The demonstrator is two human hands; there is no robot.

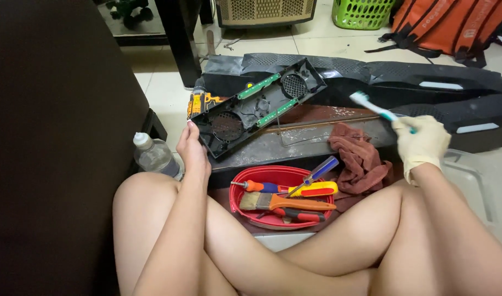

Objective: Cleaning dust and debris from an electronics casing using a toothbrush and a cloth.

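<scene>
My bare left hand [191,149] grips the near corner of a black plastic panel [245,112] with two round grilles and green circuit strips, holding it tilted above the floor. My right hand [422,143], in a cream glove, holds a toothbrush [378,109] with a teal and white handle, bristles raised to the right of the panel and not touching it. My bare knees fill the bottom of the view.
A red bowl [245,176] between my legs holds screwdrivers and a paintbrush. A brown rag [360,159] lies beside it. A plastic bottle [152,155] stands at left. Long black housing parts [437,85], a green basket [362,13] and an orange bag [453,24] lie beyond.
</scene>
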